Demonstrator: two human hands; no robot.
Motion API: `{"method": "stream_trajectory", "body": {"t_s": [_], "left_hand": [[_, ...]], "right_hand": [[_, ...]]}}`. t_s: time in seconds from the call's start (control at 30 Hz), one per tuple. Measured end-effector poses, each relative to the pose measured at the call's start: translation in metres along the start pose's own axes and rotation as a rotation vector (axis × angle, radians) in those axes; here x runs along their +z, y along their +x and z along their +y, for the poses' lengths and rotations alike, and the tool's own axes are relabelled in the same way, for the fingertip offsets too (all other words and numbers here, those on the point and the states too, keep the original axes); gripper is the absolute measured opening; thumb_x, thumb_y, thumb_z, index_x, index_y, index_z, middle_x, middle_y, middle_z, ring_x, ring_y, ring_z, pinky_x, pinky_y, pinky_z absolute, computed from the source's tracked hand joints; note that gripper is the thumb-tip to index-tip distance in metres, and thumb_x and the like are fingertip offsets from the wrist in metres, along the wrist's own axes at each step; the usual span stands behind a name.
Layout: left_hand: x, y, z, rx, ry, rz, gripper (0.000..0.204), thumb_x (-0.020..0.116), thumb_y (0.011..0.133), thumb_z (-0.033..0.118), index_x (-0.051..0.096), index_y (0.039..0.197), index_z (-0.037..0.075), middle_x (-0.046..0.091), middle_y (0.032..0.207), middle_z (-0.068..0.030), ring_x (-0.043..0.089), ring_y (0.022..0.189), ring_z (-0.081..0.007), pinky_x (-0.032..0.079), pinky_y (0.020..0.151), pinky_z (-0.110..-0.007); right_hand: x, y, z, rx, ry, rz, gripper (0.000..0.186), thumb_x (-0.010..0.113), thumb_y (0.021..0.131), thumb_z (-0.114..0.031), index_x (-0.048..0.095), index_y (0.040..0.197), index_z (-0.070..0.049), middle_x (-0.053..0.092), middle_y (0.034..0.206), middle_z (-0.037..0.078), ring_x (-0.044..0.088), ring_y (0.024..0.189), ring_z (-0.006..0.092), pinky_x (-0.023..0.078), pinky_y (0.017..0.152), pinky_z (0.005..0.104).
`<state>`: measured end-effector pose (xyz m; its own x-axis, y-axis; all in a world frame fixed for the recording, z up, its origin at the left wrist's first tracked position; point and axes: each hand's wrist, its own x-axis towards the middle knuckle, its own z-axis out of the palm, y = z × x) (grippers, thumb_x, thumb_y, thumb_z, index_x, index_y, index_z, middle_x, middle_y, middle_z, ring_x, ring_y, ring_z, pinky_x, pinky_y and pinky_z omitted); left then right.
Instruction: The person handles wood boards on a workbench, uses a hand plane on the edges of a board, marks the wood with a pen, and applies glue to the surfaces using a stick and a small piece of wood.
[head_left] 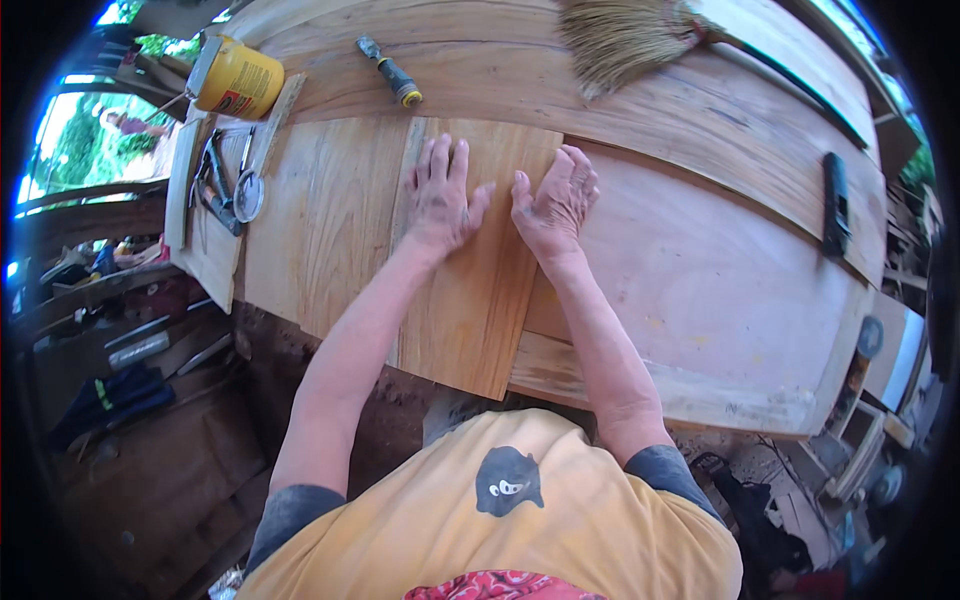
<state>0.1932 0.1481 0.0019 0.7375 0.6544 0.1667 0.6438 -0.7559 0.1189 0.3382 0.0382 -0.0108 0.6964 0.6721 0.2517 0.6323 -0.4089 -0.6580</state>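
Wooden board (465, 320) is laid flat across the middle of the counter (480, 70), its long axis running away from the wearer's body, with the far end tilted slightly toward the right. Its near, short end is turned toward the yellow shirt (420, 500); its grain is seen to follow its length. The left hand (447, 205) is laid open, palm down, over the board's left side near the far end, fingers pointed away and thumb spread to the right. The right hand (557, 200) is set at the far right edge, thumb over the board and fingers bent; whether the edge is gripped cannot be told. To the left, lighter boards (335, 230) are placed alongside; to the right, a pale panel (700, 270) is bordered by wooden strips. Beyond the far end, a scraper (395, 80) is laid with its yellow-tipped handle toward the board. A yellow bucket (242, 80) is seen at far left, hand tools (215, 190) nearer, a straw broom (625, 45) at upper right, and a long dark tool (835, 205) at far right.
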Motion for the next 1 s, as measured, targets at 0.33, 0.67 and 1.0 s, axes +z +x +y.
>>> {"method": "stream_trajectory", "body": {"t_s": [0.33,0.67,1.0], "left_hand": [[0.004,0.048,0.011,0.108,-0.128,0.091,0.054,0.065,0.094,0.040,0.057,0.135,0.005,0.052,0.139,-0.0165,0.045,0.136,-0.0386,0.040,0.111,-0.053],[0.012,-0.040,-0.012,0.152,-0.289,0.227,0.062,0.070,0.089,0.035,0.056,0.141,0.003,0.052,0.144,-0.0221,0.046,0.136,-0.0422,0.037,0.114,-0.053],[-0.087,-0.340,0.027,-0.037,-0.543,0.122,0.067,0.079,0.084,0.024,0.053,0.142,0.001,0.043,0.152,-0.0263,0.034,0.146,-0.0488,0.028,0.120,-0.057]], "right_hand": [[0.007,-0.030,-0.005,-0.037,-0.261,0.103,0.067,0.073,0.085,-0.033,0.046,0.137,-0.002,0.045,0.141,0.018,0.042,0.129,0.0392,0.033,0.106,0.0532],[-0.003,-0.085,-0.023,0.080,-0.293,0.006,0.075,0.072,0.088,-0.039,0.041,0.147,-0.004,0.042,0.147,0.019,0.038,0.136,0.0397,0.030,0.112,0.0559],[0.003,0.000,0.010,-0.084,-0.420,-0.184,0.070,0.063,0.093,-0.052,0.046,0.150,-0.014,0.042,0.151,0.011,0.035,0.139,0.0372,0.030,0.113,0.0562]]}}
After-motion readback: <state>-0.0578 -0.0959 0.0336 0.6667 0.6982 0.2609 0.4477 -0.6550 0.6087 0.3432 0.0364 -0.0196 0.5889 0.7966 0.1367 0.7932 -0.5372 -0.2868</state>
